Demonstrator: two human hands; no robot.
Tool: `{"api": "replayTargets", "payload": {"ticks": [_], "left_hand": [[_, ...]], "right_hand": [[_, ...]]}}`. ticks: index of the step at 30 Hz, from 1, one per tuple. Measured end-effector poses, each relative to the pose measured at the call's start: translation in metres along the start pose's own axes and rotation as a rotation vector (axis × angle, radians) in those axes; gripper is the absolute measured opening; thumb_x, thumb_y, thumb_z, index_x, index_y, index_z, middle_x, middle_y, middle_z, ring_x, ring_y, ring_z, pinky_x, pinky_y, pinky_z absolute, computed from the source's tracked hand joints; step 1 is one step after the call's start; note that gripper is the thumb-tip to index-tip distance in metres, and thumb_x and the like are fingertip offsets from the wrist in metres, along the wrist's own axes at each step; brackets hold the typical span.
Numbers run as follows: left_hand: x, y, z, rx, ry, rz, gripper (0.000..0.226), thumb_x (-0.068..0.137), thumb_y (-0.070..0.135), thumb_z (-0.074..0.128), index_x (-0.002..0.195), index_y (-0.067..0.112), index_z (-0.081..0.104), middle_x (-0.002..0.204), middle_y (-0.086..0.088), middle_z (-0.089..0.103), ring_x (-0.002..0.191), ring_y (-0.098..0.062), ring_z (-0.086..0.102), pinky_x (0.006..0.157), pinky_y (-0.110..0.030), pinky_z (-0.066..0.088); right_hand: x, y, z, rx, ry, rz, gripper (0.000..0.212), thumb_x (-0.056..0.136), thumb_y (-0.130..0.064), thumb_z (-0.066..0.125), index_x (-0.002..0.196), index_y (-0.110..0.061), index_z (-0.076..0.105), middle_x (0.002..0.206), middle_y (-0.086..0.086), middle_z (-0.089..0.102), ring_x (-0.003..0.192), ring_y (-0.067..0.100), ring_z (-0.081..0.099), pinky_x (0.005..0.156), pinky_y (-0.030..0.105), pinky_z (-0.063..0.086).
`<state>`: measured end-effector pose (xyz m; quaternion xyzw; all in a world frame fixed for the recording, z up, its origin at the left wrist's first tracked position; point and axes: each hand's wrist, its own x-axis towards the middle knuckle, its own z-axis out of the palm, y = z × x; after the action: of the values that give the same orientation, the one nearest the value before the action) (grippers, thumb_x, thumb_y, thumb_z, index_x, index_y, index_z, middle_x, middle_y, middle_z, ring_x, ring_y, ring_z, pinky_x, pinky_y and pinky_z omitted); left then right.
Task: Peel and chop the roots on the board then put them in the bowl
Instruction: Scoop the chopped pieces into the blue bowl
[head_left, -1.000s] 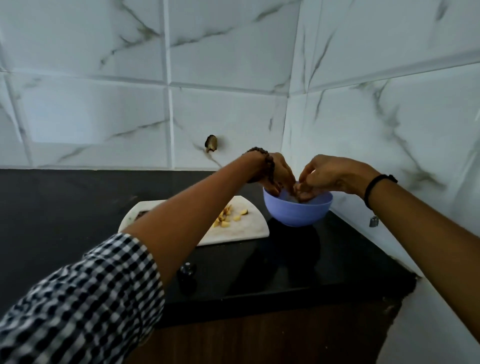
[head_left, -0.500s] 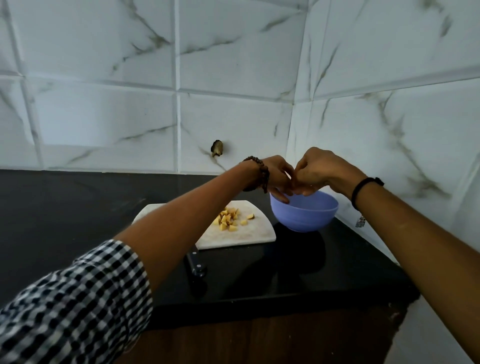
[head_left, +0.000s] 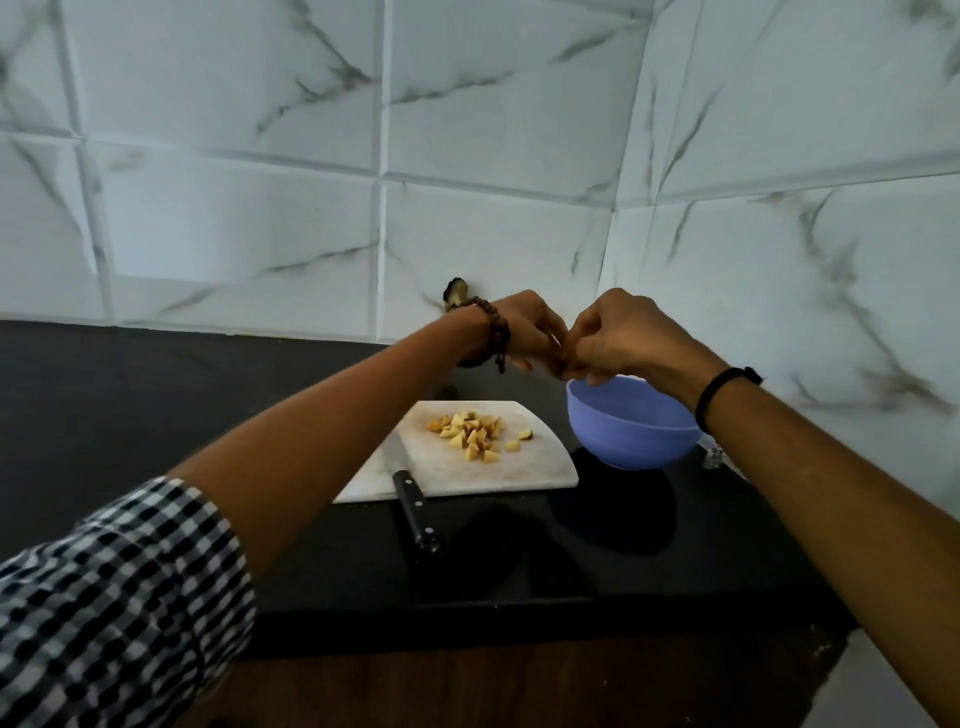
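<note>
Both hands have lifted out of the blue bowl (head_left: 634, 436) since a second ago. The left hand (head_left: 524, 332) and right hand (head_left: 618, 338) now meet just above its left rim, curled fingers bunched against each other. Whether they pinch a last bit of root or only rub scraps off I cannot tell; the knuckles hide the contact. Held there, anything shed would likely drop into the bowl. A small heap of chopped root pieces (head_left: 470, 434) lies on the white cutting board (head_left: 519, 473), left of the bowl and below the hands, clear of either grip. The black-handled knife (head_left: 415, 512) rests with its blade on the board's near edge and its handle out on the dark counter (head_left: 156, 405) — probably parked to free both hands for scooping.
</note>
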<state>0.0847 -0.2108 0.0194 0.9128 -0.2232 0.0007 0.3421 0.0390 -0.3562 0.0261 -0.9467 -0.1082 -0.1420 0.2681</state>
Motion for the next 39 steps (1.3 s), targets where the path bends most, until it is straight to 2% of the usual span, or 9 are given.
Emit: {"api": "replayTargets", "payload": {"ticks": [7, 11, 15, 21, 23, 26, 29, 35, 39], "left_hand": [[-0.03, -0.049, -0.025, 0.237, -0.128, -0.21, 0.054, 0.076, 0.037, 0.079, 0.124, 0.018, 0.063, 0.122, 0.002, 0.065, 0.107, -0.014, 0.061, 0.088, -0.031, 0.056], [-0.04, -0.074, -0.025, 0.423, -0.291, -0.376, 0.042, 0.071, 0.053, 0.078, 0.089, 0.017, 0.064, 0.11, -0.004, 0.06, 0.097, -0.016, 0.058, 0.073, -0.028, 0.055], [-0.044, -0.085, -0.015, 0.409, -0.344, -0.447, 0.075, 0.067, 0.05, 0.082, 0.128, 0.014, 0.054, 0.128, -0.003, 0.055, 0.107, -0.018, 0.054, 0.074, -0.027, 0.051], [-0.035, -0.084, -0.007, 0.257, -0.348, -0.387, 0.06, 0.068, 0.029, 0.087, 0.118, 0.01, 0.06, 0.105, -0.005, 0.062, 0.074, -0.011, 0.061, 0.065, -0.019, 0.056], [-0.033, -0.083, -0.007, 0.245, -0.307, -0.34, 0.056, 0.072, 0.018, 0.084, 0.122, 0.005, 0.062, 0.104, -0.002, 0.066, 0.079, -0.011, 0.065, 0.063, -0.017, 0.054], [-0.029, -0.086, -0.007, 0.289, -0.29, -0.267, 0.046, 0.074, 0.014, 0.082, 0.117, 0.006, 0.068, 0.11, -0.006, 0.071, 0.103, -0.021, 0.066, 0.084, -0.027, 0.056], [-0.027, -0.092, -0.009, 0.268, -0.292, -0.268, 0.042, 0.073, 0.013, 0.081, 0.113, 0.006, 0.07, 0.109, -0.01, 0.072, 0.1, -0.02, 0.066, 0.096, -0.037, 0.053], [-0.033, -0.096, -0.014, 0.119, -0.254, -0.335, 0.036, 0.077, 0.009, 0.078, 0.113, 0.013, 0.071, 0.108, -0.005, 0.072, 0.107, -0.02, 0.066, 0.097, -0.033, 0.052], [-0.034, -0.07, -0.029, 0.162, -0.209, -0.312, 0.04, 0.08, 0.011, 0.077, 0.119, 0.012, 0.067, 0.111, -0.003, 0.071, 0.1, -0.013, 0.065, 0.095, -0.028, 0.053]], "right_hand": [[0.0, -0.016, 0.047, -0.234, -0.263, -0.101, 0.014, 0.08, -0.013, 0.075, 0.091, -0.006, 0.078, 0.081, 0.008, 0.076, 0.075, 0.016, 0.073, 0.075, 0.03, 0.059], [0.002, -0.02, 0.073, -0.482, -0.379, -0.056, 0.008, 0.088, -0.015, 0.06, 0.085, -0.009, 0.063, 0.093, 0.008, 0.065, 0.08, 0.023, 0.063, 0.067, 0.029, 0.051], [0.009, -0.021, 0.09, -0.537, -0.436, -0.036, 0.016, 0.094, -0.018, 0.054, 0.105, -0.008, 0.061, 0.094, 0.006, 0.058, 0.084, 0.025, 0.062, 0.071, 0.032, 0.053], [0.021, -0.023, 0.088, 0.083, -0.694, 0.164, 0.027, 0.088, 0.001, 0.061, 0.114, 0.004, 0.063, 0.089, 0.011, 0.061, 0.08, 0.02, 0.06, 0.07, 0.029, 0.058], [0.021, -0.022, 0.084, 0.223, -0.759, 0.191, 0.037, 0.085, 0.007, 0.066, 0.121, 0.005, 0.058, 0.092, 0.013, 0.063, 0.084, 0.022, 0.062, 0.077, 0.031, 0.058], [0.024, -0.023, 0.086, 0.292, -0.79, 0.184, 0.042, 0.08, 0.015, 0.068, 0.121, 0.011, 0.058, 0.092, 0.016, 0.066, 0.081, 0.023, 0.066, 0.08, 0.033, 0.059], [0.022, -0.022, 0.088, 0.335, -0.733, 0.172, 0.035, 0.074, 0.018, 0.071, 0.108, 0.014, 0.065, 0.094, 0.017, 0.068, 0.084, 0.024, 0.068, 0.079, 0.033, 0.061], [0.018, -0.017, 0.088, 0.572, -0.626, 0.231, 0.032, 0.081, 0.018, 0.063, 0.113, 0.022, 0.06, 0.114, 0.03, 0.066, 0.099, 0.03, 0.068, 0.074, 0.035, 0.06], [0.02, -0.026, 0.072, 0.614, -0.575, 0.22, 0.02, 0.085, 0.018, 0.058, 0.104, 0.02, 0.061, 0.096, 0.027, 0.068, 0.087, 0.031, 0.069, 0.074, 0.036, 0.061]]}}
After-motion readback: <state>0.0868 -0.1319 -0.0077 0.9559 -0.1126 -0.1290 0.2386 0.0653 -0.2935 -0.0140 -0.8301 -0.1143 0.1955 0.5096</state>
